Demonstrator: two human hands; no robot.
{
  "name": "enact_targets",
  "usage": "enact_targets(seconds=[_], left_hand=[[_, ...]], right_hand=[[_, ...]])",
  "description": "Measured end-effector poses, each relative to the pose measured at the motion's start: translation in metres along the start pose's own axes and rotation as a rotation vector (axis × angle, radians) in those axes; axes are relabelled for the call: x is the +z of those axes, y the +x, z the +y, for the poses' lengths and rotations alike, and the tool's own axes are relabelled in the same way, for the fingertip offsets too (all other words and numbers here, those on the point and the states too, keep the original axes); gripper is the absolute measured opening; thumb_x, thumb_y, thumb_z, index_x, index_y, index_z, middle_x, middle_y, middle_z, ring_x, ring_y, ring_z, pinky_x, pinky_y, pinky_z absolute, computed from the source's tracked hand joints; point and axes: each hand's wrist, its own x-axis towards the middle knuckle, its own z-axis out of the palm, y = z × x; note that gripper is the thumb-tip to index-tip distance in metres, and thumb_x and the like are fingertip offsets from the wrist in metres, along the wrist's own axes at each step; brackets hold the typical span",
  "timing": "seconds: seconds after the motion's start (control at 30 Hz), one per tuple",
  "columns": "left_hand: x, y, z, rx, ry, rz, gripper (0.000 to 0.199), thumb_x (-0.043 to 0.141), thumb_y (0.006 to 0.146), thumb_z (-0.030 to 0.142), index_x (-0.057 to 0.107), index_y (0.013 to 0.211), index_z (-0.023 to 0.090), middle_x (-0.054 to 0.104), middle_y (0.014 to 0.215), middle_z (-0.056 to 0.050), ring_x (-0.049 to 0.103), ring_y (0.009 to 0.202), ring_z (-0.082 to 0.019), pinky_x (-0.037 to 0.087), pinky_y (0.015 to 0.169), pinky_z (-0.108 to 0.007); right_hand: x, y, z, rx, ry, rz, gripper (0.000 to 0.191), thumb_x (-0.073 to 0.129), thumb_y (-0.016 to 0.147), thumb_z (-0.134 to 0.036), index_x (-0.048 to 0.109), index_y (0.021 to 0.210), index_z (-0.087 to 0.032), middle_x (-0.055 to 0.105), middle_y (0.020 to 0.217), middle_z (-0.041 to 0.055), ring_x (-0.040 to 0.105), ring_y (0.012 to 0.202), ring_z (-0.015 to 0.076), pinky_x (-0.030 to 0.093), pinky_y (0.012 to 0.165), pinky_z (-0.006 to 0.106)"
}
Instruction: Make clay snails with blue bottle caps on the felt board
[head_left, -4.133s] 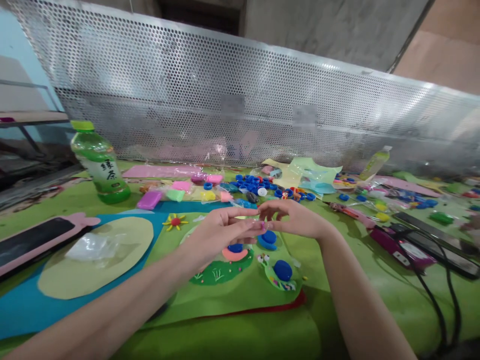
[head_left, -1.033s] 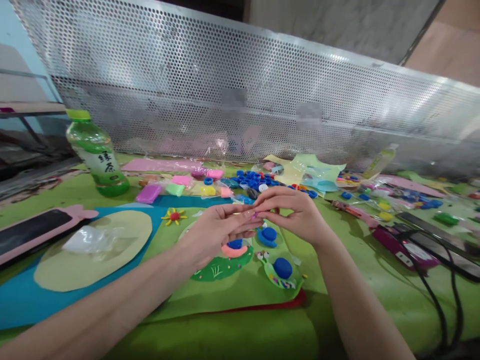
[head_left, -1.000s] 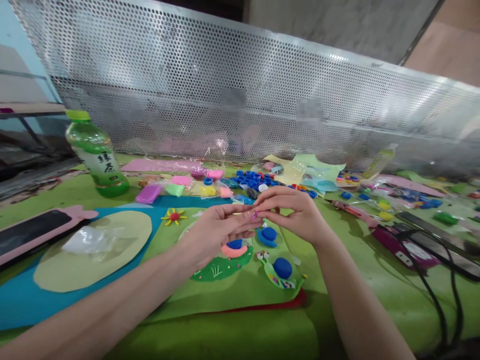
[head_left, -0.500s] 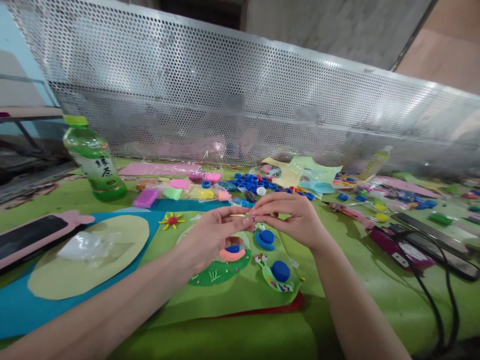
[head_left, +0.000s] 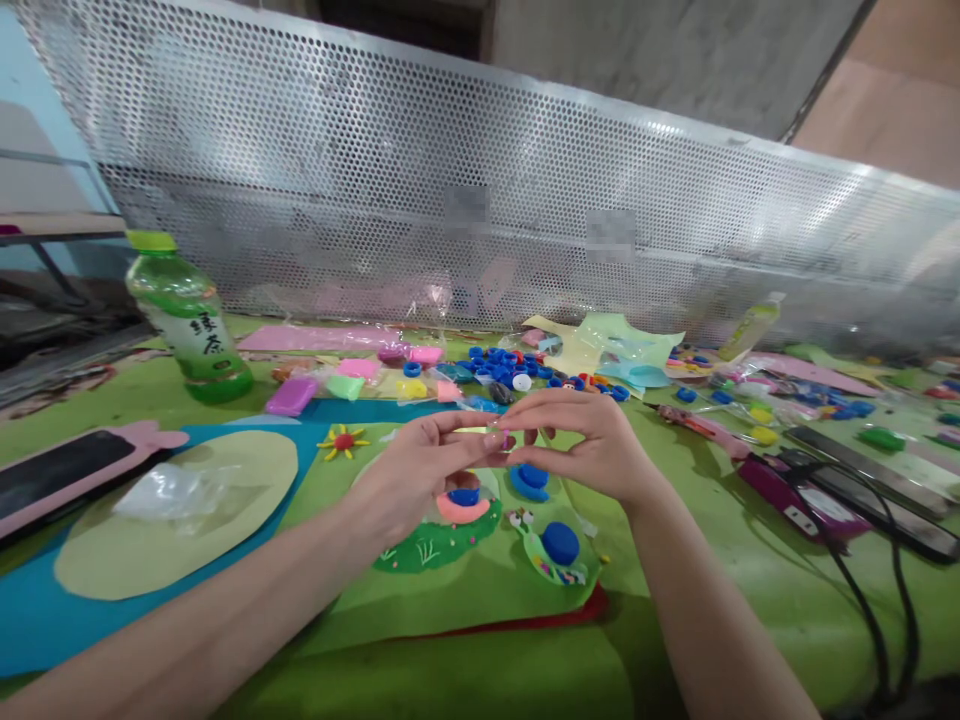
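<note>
Above a green sheet (head_left: 330,600), my left hand (head_left: 409,465) is closed in a pinch on a small pinkish-purple piece of clay (head_left: 505,438). My right hand (head_left: 592,445) meets it from the other side, its curved index finger and thumb closed around the same piece. On the sheet below are a green snail (head_left: 551,565) with a blue shell and a blue snail (head_left: 529,484), partly covered by my right hand. A pink snail (head_left: 463,509) with a blue shell sits on a dark green patch (head_left: 442,550), half hidden by my left hand. A yellow sun (head_left: 343,442) lies at the upper left.
Blue caps (head_left: 499,360) and clay packets, including a purple one (head_left: 292,396), lie behind the sheet. At left are a green tea bottle (head_left: 202,340), a phone (head_left: 67,470) and a cream oval (head_left: 97,555). A purple device (head_left: 802,500) with cables sits right; a perforated metal panel (head_left: 375,170) stands behind.
My right thumb and fingers have shifted slightly, and more of the pinkish-purple piece shows at my left fingertips. The blue snail is more covered by my right hand.
</note>
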Motion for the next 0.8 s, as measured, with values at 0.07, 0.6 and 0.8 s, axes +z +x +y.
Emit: enact_targets(seconds=[0.07,0.6,0.8], left_hand=[[0.0006,-0.0003,-0.0003,0.006,0.002,-0.007,0.031,0.077,0.059,0.031,0.066,0.084,0.019,0.068,0.071,-0.001,0.06,0.06,-0.01,0.04,0.051,-0.019],[0.001,0.0017,-0.0003,-0.014,0.001,0.006,0.04,0.078,0.058,0.034,0.063,0.092,0.019,0.064,0.076,-0.001,0.058,0.066,-0.01,0.043,0.052,-0.02],[0.0001,0.0028,-0.0006,-0.012,0.011,-0.023,0.039,0.077,0.059,0.034,0.063,0.093,0.02,0.067,0.076,-0.002,0.059,0.067,-0.01,0.043,0.054,-0.02]], right_hand=[[0.0003,0.0004,-0.0005,-0.004,-0.014,-0.008,0.018,0.067,0.075,-0.022,0.067,0.093,-0.022,0.067,0.087,0.0034,0.062,0.08,0.0146,0.051,0.073,0.028],[0.0003,0.0001,0.0003,-0.058,-0.058,-0.019,0.008,0.066,0.075,-0.02,0.067,0.082,-0.017,0.066,0.084,0.0066,0.062,0.079,0.0151,0.051,0.073,0.027],[-0.0033,0.0001,-0.0003,-0.032,-0.024,-0.058,0.011,0.068,0.074,-0.017,0.067,0.084,-0.014,0.067,0.084,0.0068,0.062,0.079,0.0144,0.051,0.073,0.026]])
